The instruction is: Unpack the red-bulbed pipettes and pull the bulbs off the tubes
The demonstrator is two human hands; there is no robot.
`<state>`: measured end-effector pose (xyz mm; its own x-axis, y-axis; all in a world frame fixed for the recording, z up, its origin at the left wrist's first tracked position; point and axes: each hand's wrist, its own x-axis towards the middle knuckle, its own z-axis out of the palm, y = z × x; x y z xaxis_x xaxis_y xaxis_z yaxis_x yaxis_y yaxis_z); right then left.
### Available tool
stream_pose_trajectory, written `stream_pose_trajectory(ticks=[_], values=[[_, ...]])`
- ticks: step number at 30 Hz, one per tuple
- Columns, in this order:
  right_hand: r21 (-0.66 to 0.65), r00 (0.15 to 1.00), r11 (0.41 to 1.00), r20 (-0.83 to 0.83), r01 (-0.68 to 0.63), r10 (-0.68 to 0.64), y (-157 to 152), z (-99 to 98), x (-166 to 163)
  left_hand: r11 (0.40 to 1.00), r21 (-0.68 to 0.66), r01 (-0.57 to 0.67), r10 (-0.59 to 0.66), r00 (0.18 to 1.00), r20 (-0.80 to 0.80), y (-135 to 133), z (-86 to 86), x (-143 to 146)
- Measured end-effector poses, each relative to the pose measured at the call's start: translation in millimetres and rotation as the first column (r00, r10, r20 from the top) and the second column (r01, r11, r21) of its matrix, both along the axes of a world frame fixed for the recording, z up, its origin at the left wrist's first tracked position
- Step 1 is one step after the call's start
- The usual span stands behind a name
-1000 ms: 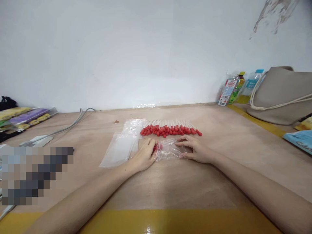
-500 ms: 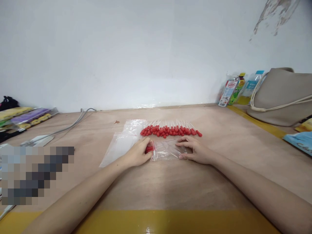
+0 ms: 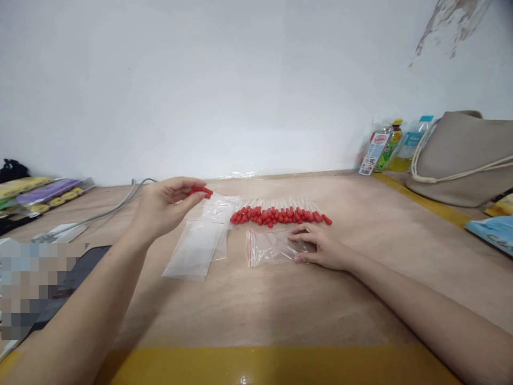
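Observation:
My left hand [image 3: 164,206] is raised above the table and pinches a red-bulbed dropper [image 3: 201,190] between thumb and fingers. My right hand [image 3: 320,247] lies flat on a small clear zip bag [image 3: 269,247] with a red seal line, pressing its right end to the table. Behind the bag lies a row of several red-bulbed droppers [image 3: 280,214], bulbs toward me. A stack of empty clear bags [image 3: 200,240] lies to the left of the small bag, below my left hand.
A grey cable [image 3: 116,206] and flat coloured packets [image 3: 40,193] lie at the far left. Bottles [image 3: 390,143] and a beige bag [image 3: 465,155] stand at the back right. A yellow strip [image 3: 280,363] runs along the table's near edge.
My left hand has left the mouth of the small bag and risen up and to the left with a red-bulbed dropper. My right hand has stayed on the bag.

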<state>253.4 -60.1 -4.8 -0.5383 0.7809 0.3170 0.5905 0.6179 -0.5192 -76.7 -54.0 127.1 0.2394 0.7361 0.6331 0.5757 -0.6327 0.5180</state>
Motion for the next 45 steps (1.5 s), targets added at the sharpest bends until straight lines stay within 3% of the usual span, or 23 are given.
stream_pose_trajectory(ticks=[3,7,13,16,18,22,25,30,33,39,42,45], values=[[-0.003,1.0,1.0,-0.004,-0.001,0.001,-0.2,0.2,-0.1,0.954,0.285,-0.087,0.104,0.993,-0.045,7.0,-10.8,19.3],[-0.001,1.0,1.0,-0.012,-0.003,0.003,-0.1,-0.8,0.4,0.889,0.457,0.018,0.127,0.95,-0.286,39.6,-35.2,61.0],[0.012,1.0,1.0,-0.015,-0.011,0.011,0.9,-1.9,0.4,0.889,0.379,0.257,0.095,0.706,-0.702,74.2,-53.2,120.3],[0.027,1.0,0.999,-0.009,-0.018,0.019,1.0,-1.4,-0.1,0.913,0.279,0.297,0.048,0.601,-0.798,75.3,-58.0,139.1],[0.034,1.0,0.999,-0.011,-0.021,0.021,0.9,-1.2,-0.5,0.927,0.237,0.29,0.026,0.581,-0.814,75.1,-62.3,146.7],[0.044,1.0,0.999,0.0,-0.017,0.017,0.9,-1.3,-1.1,0.939,0.214,0.271,0.006,0.607,-0.794,74.6,-69.1,152.6],[0.056,1.0,0.998,0.0,-0.02,0.02,1.0,-1.6,-1.3,0.95,0.16,0.269,-0.079,0.7,-0.71,70.4,-69.5,147.9],[0.055,0.999,0.998,-0.015,-0.03,0.031,0.8,-1.4,-1.0,0.946,0.122,0.302,-0.209,0.851,-0.482,46.3,-72.9,120.0],[0.059,0.999,0.997,0.004,-0.042,0.042,1.0,0.1,-1.4,0.963,0.082,0.256,-0.208,0.903,-0.375,21.4,-83.4,97.3],[0.022,0.995,0.997,0.066,-0.076,0.074,0.0,4.8,-2.8,0.948,-0.235,0.213,-0.297,0.856,-0.423,-12.3,-103.2,59.8],[-0.022,0.993,0.997,0.093,-0.075,0.077,-0.6,5.8,-1.9,0.917,-0.367,0.157,-0.273,0.917,-0.292,-10.9,-106.3,53.0],[-0.056,0.992,0.995,0.094,-0.078,0.083,-0.5,5.0,-0.8,0.834,-0.527,0.163,-0.237,0.969,-0.074,-6.0,-107.9,55.0]])
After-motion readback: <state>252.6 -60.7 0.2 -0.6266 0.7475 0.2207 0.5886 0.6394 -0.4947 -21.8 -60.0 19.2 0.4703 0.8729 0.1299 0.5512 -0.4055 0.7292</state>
